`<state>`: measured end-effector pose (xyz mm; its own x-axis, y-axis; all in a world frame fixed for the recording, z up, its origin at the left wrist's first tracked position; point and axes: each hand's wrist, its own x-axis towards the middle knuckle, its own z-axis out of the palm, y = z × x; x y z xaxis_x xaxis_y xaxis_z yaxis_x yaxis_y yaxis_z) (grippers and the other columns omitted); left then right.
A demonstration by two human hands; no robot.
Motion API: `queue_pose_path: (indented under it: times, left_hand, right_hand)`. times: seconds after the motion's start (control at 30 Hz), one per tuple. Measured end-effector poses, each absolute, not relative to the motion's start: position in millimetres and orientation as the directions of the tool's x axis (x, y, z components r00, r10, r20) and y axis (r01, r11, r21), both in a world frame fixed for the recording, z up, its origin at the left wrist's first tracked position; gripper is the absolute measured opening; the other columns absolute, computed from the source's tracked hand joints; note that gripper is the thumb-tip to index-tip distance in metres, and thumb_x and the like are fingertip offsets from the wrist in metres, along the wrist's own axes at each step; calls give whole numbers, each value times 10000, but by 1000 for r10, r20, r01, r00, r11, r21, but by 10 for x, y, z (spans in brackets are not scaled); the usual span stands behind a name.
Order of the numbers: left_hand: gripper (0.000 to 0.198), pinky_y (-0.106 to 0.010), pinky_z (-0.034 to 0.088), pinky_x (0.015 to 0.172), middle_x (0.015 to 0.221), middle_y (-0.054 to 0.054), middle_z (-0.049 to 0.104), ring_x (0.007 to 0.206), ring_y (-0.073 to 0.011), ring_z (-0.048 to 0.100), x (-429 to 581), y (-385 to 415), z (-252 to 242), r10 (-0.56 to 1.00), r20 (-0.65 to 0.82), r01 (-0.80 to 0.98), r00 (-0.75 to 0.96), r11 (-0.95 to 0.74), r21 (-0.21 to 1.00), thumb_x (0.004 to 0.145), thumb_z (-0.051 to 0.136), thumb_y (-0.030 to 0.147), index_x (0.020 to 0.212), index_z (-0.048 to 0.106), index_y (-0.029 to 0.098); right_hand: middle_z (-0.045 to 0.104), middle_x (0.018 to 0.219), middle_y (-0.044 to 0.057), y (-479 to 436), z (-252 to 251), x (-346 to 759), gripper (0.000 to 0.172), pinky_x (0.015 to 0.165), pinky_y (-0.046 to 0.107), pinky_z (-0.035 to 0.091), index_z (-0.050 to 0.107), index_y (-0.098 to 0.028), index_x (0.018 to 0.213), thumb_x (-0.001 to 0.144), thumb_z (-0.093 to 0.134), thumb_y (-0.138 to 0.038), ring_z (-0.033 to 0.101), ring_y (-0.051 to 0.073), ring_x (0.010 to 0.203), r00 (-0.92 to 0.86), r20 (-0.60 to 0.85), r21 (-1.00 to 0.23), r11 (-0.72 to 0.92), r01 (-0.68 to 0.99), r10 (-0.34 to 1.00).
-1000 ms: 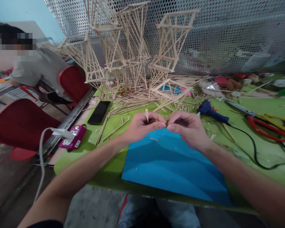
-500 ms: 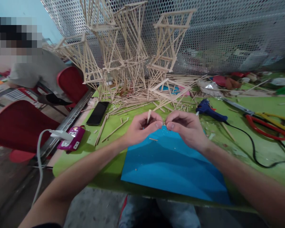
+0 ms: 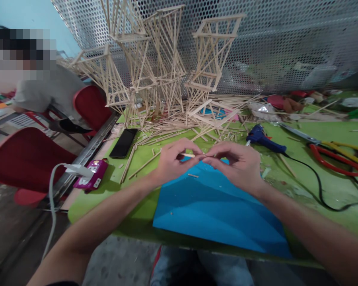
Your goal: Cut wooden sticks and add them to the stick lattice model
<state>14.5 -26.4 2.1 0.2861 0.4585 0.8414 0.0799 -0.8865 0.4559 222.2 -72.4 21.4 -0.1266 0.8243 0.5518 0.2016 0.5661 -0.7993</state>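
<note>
The left hand [image 3: 173,163] pinches a short wooden stick [image 3: 187,155] lying level, and the right hand [image 3: 238,165] meets its tip with closed fingertips, above the blue sheet [image 3: 214,206]. At two o'clock lies a blue glue gun [image 3: 264,139]; at twelve stand stick towers [image 3: 164,63].

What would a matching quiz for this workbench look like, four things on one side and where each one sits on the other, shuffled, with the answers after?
Things:
1. glue gun
2. phone
3. short stick
4. blue sheet

Places:
A. flat at the table's near edge, below both hands
B. pinched between the fingertips of the left hand and right hand
C. on the green table, right of the hands, with a black cord trailing off
D. at the table's left edge, beside the stick pile

Pairs: 1-C, 2-D, 3-B, 4-A
</note>
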Motion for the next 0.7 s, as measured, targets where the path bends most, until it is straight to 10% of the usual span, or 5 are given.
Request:
queue_pose_path:
  times: [0.4,0.7]
  left_hand:
    - [183,-224,528,685,912,-47,802,820,-134,739,66,-139,-3,320,890,140,324,-947,289,916,873,319,1029,788,204]
    - [147,-196,330,518,871,-29,797,567,-51,507,90,-126,63,465,793,143,393,-883,447,945,836,322,944,786,184]
  right_hand:
    - [776,831,25,-659,219,2276,137,623,295,578,793,-237,872,888,880,-342,699,164,715,-192,550,-779,582,233,813]
    - [744,866,29,-567,179,2330,185,715,307,581,725,-212,933,953,809,-376,695,175,783,-323,479,-790,561,247,816]
